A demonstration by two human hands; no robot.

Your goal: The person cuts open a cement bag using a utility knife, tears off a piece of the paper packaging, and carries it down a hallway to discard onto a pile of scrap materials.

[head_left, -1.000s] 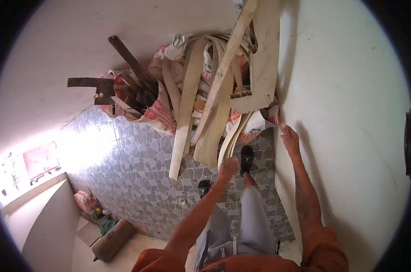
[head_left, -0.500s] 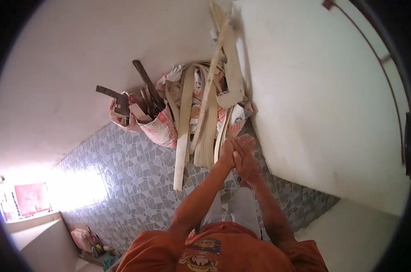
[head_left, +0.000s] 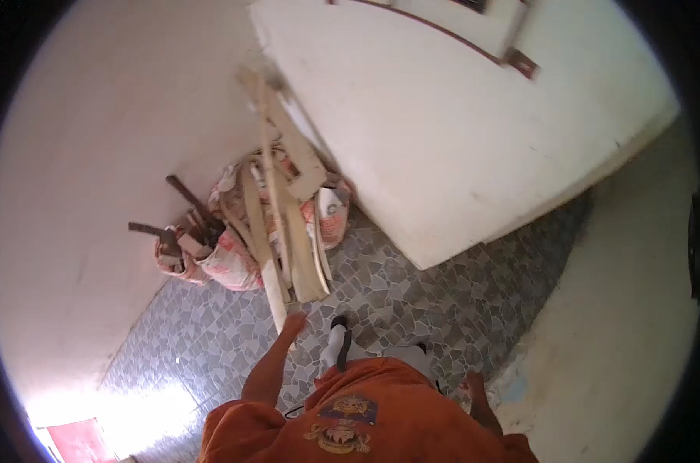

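Observation:
My left hand [head_left: 294, 324] hangs in front of me, near the lower end of a long pale strip [head_left: 273, 289] that leans from the pile; whether they touch I cannot tell. Its fingers are foreshortened and blurred. On the other side, my right hand [head_left: 473, 382] is low beside my hip, close to the pale wall, its fingers too small and smeared to read. Nothing shows in either hand. Ahead, wide cream strips [head_left: 302, 255] lie over stuffed white-and-red sacks [head_left: 232, 262]. Dark wood pieces [head_left: 188, 197] stick out of the sacks at the left.
A white wall [head_left: 442, 131] juts out at the right, its lower corner close to the grey stone-patterned floor [head_left: 388, 285]. Another pale wall [head_left: 103, 208] runs along the left. Bright light falls on the floor near a red panel [head_left: 80, 441] at bottom left.
My hands were pressed together before me and have come apart, one to each side. The view has turned right, so the pile sits further left, and my feet have shifted.

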